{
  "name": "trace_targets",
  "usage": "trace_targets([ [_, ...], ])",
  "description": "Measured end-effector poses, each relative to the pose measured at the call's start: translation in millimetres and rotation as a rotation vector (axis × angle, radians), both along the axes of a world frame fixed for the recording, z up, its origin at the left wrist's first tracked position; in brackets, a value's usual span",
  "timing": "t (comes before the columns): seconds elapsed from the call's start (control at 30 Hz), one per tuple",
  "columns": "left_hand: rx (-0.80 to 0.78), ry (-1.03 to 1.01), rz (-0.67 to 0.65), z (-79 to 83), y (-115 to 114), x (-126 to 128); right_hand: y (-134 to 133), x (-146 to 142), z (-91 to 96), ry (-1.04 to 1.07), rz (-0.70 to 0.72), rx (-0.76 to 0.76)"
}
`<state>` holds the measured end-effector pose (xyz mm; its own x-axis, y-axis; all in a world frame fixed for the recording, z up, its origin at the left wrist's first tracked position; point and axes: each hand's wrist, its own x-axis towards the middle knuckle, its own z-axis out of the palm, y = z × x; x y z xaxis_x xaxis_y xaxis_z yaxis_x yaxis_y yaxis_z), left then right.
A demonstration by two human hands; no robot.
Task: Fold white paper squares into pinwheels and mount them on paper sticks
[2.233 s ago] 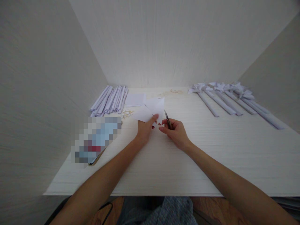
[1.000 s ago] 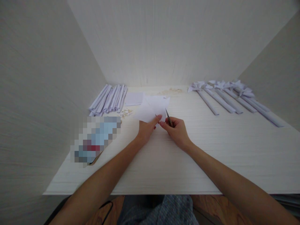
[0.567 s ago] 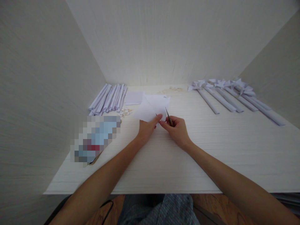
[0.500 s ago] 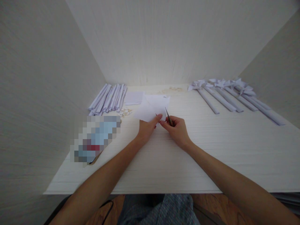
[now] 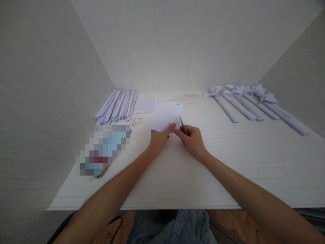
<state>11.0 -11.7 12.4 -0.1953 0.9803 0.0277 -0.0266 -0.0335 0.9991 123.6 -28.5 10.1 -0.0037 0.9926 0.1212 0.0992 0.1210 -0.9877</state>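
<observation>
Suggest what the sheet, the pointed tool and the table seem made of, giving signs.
Sheet: likely matt white paper, thin and creased.
Tool: probably metal, dark, slim and sharply tipped; shine hard to judge.
Table: wood or laminate, perhaps, with a dull, pale finish and fine streaks like grain.

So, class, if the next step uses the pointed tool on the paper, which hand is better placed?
Probably the right hand: it holds the pointed tool close to the paper, while the left hand grips the paper near its lower edge.
</observation>
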Motion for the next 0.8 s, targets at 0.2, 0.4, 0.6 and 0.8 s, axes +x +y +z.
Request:
trace_targets([
  [0.2,0.018,0.010,-0.014,2.4,-1.4,0.1,0.2,0.7,0.4,0.028,0.021,-0.013],
  [0.4,0.019,0.015,-0.024,2.4,-1.6,0.2,1.5,1.5,-1.3,0.063,0.021,-0.033],
  [0.6,0.021,0.023,-0.025,2.4,-2.1,-0.3,1.5,1.5,-0.5,0.078,0.022,-0.060],
  [0.8,0.013,0.037,-0.037,3.7,-3.1,-0.5,2.2,2.2,-0.5,0.157,0.033,-0.098],
])
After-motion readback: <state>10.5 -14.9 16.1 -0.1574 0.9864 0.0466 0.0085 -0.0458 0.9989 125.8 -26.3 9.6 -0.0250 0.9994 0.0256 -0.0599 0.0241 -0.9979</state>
